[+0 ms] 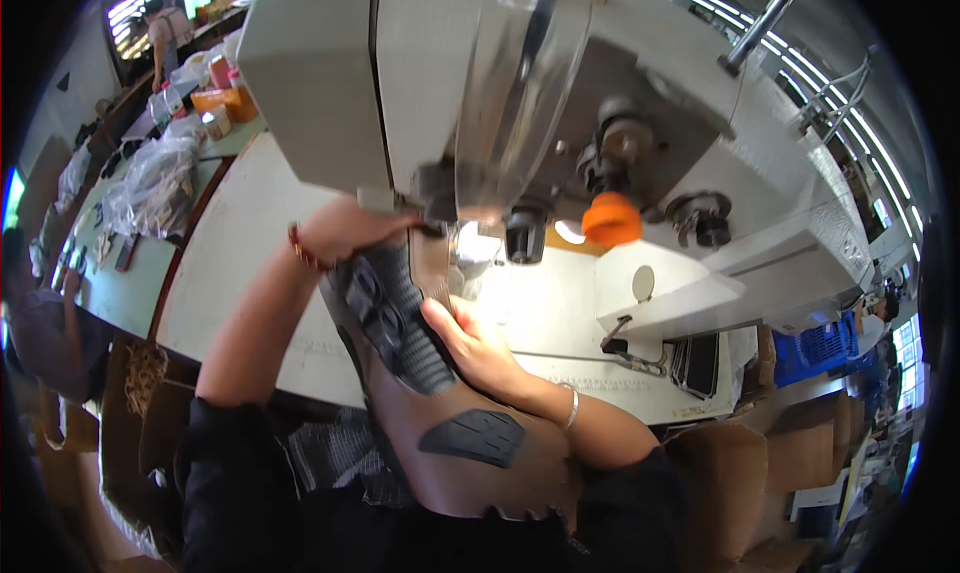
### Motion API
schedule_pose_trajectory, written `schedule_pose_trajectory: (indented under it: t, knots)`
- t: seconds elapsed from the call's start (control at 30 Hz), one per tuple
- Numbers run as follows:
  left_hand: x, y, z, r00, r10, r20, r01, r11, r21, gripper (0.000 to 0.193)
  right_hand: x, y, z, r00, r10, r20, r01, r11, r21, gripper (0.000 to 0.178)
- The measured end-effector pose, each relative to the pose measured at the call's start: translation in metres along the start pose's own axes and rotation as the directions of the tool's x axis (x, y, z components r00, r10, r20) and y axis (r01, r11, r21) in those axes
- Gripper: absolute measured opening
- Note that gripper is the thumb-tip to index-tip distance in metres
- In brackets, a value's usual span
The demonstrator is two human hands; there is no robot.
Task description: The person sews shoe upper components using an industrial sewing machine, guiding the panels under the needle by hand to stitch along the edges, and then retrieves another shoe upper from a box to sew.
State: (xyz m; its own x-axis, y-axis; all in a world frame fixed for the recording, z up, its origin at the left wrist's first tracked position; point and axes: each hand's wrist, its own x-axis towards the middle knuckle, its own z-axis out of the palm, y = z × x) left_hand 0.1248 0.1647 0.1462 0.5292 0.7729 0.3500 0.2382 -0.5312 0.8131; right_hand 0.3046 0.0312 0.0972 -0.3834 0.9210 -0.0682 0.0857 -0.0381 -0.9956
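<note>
A brown, flexible piece with black ribbed and moulded patches [472, 437], which looks like a shoe upper, runs from under the sewing machine's head down to my lap. My left hand [352, 229] holds its far end close by the needle area; its fingertips are partly hidden by the machine head. With the thumb laid on top, my right hand [478, 345] grips the piece's right edge, a little nearer to me. The white sewing machine [310, 83] stands over both hands, and its lamp lights the bed brightly. The needle itself cannot be made out.
An orange knob [611, 220] and a clear plastic guard [520, 93] hang above the work. At left, a green table [120, 293] bears plastic bags and bottles. Cardboard boxes [715, 483] stand at right, near a blue crate [815, 353]. Other people are further off.
</note>
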Motion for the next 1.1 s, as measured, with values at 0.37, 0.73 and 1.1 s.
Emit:
schedule_pose_trajectory:
  t: [0.37, 0.73, 1.1]
  knots:
    - [-0.019, 0.042, 0.020, 0.992, -0.074, -0.099, 0.060, 0.988, -0.141, 0.023, -0.009, -0.031, -0.045, 0.995, 0.086, 0.055, -0.083, 0.995, -0.058, 0.029]
    - [-0.027, 0.039, 0.058, 0.916, -0.121, -0.382, 0.058, 0.984, -0.170, 0.032, -0.011, -0.036, -0.092, 0.971, -0.038, 0.237, 0.116, 0.939, -0.325, 0.029]
    - [-0.037, 0.038, 0.043, 0.914, -0.153, -0.376, 0.054, 0.964, -0.261, 0.026, -0.013, -0.013, -0.069, 0.993, 0.067, 0.096, -0.053, 0.988, -0.147, 0.037]
